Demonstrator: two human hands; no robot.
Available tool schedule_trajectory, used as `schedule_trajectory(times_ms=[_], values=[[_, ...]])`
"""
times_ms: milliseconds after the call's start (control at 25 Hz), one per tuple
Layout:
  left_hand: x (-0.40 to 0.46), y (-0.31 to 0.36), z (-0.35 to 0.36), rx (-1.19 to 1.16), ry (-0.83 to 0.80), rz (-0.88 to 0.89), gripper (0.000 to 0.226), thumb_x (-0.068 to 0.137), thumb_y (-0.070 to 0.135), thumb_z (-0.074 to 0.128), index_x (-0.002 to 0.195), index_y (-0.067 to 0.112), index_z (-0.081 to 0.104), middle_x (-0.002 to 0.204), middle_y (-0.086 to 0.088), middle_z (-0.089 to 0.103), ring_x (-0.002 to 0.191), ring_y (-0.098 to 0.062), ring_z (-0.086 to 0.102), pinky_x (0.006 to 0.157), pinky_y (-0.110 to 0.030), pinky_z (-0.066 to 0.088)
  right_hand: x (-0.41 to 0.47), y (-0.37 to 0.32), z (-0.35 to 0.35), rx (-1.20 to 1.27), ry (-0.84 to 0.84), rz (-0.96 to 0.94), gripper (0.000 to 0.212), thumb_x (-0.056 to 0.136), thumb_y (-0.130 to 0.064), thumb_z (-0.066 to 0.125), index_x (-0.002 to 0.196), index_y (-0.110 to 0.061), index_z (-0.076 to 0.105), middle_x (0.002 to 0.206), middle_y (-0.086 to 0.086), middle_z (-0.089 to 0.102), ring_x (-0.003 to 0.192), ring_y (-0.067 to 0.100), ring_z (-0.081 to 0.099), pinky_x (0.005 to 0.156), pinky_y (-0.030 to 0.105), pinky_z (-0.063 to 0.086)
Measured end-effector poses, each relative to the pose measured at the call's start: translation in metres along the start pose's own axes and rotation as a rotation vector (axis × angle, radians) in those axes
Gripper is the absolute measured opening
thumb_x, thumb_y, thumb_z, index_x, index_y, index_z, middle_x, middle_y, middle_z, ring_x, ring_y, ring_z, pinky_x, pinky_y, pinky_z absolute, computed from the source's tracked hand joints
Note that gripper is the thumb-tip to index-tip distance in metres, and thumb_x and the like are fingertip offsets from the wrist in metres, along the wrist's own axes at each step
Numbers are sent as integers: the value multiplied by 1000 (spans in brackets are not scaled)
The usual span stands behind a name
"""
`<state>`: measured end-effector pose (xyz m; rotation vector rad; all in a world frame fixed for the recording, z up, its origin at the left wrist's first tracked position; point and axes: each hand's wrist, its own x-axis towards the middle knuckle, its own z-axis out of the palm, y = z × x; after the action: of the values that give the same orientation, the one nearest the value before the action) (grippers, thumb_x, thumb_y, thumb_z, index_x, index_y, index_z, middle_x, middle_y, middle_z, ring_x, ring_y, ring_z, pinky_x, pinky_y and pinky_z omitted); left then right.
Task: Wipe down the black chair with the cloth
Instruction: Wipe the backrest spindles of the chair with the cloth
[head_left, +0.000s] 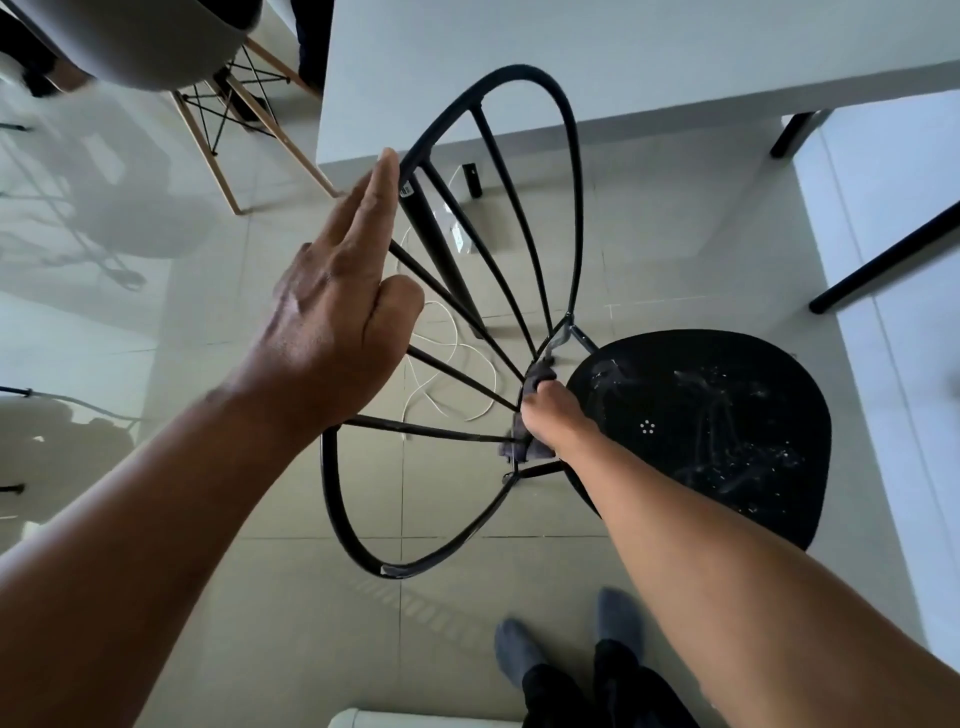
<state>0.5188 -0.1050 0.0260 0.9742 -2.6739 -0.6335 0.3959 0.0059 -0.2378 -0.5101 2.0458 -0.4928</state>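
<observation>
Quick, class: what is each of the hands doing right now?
Left hand: open, fingers straight, against the chair back.
Right hand: gripping the cloth.

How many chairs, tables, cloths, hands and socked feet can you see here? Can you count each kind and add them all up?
Chairs: 2, the black chair and a grey chair with wooden legs.
Tables: 2, a white table and another white table.
Cloths: 1, the grey cloth.
Hands: 2, the left hand and the right hand.
Socked feet: 2, and.
Total: 9

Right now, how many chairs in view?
2. The black chair stands centre; a grey chair with wooden legs is top left, cut off by the frame. Others may be hidden.
</observation>
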Motion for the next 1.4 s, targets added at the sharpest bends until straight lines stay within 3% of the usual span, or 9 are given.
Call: schedule_trajectory(times_ms=[160,280,400,480,600,760,960,1200,1400], values=[[-2,1,0,2,-2,11,79,90,22,38,163,17,11,170,-2,16,155,-10,16,121,-27,15,-3,-1,2,171,188,-150,38,107,-20,38,134,-9,62,120,21,71,106,38,67,87,41,55],[0,-5,4,1,-1,37,77,91,22,39,163,13,11,170,-5,17,154,-10,16,115,-13,12,10,2,4,109,41,-192,46,107,-15,38,152,-18,48,124,21,69,113,37,67,98,45,55],[2,-9,4,26,15,60,75,94,23,41,163,13,11,169,-5,18,153,-8,16,107,0,8,14,9,9,21,54,-103,48,106,-16,39,154,-17,45,128,21,66,115,38,65,91,36,51],[2,-7,2,19,16,55,75,94,22,40,163,12,11,169,-5,18,153,-9,16,105,3,6,6,11,18,198,59,-32,38,105,-17,41,139,-8,57,124,22,67,110,39,66,89,38,51],[0,-3,-1,9,6,44,75,93,23,37,163,12,12,170,-5,18,154,-11,17,109,-5,8,-28,16,35,366,14,-83,40,105,-30,40,136,-12,59,95,14,64,73,22,63,70,35,52],[-2,-3,0,12,19,55,74,93,24,36,163,11,15,169,-5,22,149,-11,26,97,7,9,-35,-16,31,938,202,-100,29,106,-22,44,124,-33,64,109,-6,59,91,6,58,79,21,47],[-3,-3,0,36,35,45,73,91,25,34,162,11,19,167,-6,28,145,-19,35,106,-20,19,-72,-50,13,1236,66,-73,30,107,-16,48,131,-17,66,104,-1,62,77,11,52,69,28,41],[-24,3,-1,89,57,48,74,93,27,34,162,8,15,167,-12,24,145,-31,39,117,-47,35,-148,-42,-51,1462,89,-244,24,98,-40,64,117,-28,72,115,4,79,107,24,76,82,42,64],[-53,3,2,63,55,38,76,94,23,38,163,8,7,169,-13,17,135,-37,47,107,-45,39,-167,-12,-55,1425,69,-65,46,93,-47,71,126,-16,70,117,10,78,106,27,76,88,43,61]])
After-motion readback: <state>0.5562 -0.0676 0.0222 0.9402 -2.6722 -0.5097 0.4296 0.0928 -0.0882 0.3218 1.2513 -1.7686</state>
